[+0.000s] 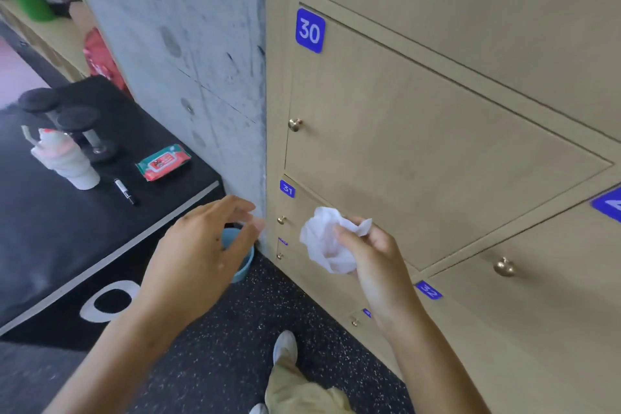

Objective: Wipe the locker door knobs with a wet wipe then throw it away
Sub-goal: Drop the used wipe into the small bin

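Note:
My right hand [373, 255] pinches a crumpled white wet wipe [327, 240] in front of the tan lockers. The wipe hangs just right of the small brass knob of locker 31 [281, 220], not touching it. Higher up is the brass knob of locker 30 [295, 124]. A further knob [503, 267] sits at the right, and smaller knobs [279, 256] lie below. My left hand [205, 245] hovers with relaxed fingers and holds nothing, above a light blue bin [244, 265] on the floor by the pillar.
A black box [60, 239] at the left carries a wet wipe pack [163, 162], a black marker [123, 191], a white cup with tissue [69, 158] and dumbbells [64, 118]. A grey concrete pillar [188, 44] borders the lockers. My foot [285, 346] stands on the speckled dark floor.

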Demonstrator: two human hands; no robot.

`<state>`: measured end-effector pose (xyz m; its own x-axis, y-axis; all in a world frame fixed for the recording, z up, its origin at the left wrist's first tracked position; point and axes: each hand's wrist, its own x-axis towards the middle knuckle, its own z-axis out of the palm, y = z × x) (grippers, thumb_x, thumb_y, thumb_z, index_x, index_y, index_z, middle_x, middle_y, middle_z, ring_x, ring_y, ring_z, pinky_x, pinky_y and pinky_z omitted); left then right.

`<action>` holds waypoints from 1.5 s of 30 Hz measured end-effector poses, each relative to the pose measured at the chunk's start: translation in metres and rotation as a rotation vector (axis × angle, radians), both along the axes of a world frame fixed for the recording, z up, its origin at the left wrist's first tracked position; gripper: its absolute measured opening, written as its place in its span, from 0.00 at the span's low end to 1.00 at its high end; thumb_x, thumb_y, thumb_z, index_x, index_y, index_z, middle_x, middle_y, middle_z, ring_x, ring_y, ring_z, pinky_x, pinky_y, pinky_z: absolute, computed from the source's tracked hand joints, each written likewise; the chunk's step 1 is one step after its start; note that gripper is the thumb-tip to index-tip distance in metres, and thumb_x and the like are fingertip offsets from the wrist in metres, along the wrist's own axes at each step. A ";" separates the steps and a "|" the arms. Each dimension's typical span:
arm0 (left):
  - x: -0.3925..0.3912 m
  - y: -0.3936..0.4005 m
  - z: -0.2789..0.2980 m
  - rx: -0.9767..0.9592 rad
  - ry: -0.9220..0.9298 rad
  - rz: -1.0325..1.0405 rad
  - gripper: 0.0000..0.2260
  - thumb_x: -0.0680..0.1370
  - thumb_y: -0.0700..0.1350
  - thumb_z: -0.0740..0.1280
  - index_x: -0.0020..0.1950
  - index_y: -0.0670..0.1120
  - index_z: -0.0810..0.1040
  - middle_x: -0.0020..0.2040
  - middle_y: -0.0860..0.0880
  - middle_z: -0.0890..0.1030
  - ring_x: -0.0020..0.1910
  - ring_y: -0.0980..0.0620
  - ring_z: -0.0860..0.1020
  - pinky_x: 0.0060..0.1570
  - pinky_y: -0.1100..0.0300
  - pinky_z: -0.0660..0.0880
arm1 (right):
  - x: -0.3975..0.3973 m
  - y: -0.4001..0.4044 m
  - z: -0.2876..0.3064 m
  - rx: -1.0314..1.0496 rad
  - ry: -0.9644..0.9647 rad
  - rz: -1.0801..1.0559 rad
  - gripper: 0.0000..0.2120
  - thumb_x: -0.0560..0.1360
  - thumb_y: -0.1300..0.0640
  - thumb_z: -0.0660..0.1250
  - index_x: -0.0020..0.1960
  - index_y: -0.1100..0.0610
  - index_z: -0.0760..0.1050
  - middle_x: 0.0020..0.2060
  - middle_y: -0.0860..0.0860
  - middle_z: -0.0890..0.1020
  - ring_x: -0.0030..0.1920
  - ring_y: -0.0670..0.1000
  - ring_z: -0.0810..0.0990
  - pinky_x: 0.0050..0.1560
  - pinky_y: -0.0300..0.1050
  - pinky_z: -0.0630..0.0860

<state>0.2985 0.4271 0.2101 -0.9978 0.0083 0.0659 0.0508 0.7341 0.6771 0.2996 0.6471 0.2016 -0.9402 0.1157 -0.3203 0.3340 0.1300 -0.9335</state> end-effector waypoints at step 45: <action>-0.221 -0.200 -0.310 0.061 -0.427 0.184 0.10 0.81 0.57 0.63 0.48 0.53 0.77 0.39 0.57 0.79 0.39 0.58 0.78 0.40 0.50 0.78 | -0.265 -0.226 -0.316 0.243 -0.479 0.140 0.04 0.76 0.57 0.69 0.46 0.58 0.79 0.32 0.44 0.78 0.31 0.39 0.75 0.31 0.31 0.70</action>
<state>0.0771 0.2269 -0.1003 -0.9201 -0.1621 -0.3565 -0.3691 0.6632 0.6511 0.0348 0.4215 -0.1143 -0.7077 0.1238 -0.6955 0.6779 0.3961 -0.6193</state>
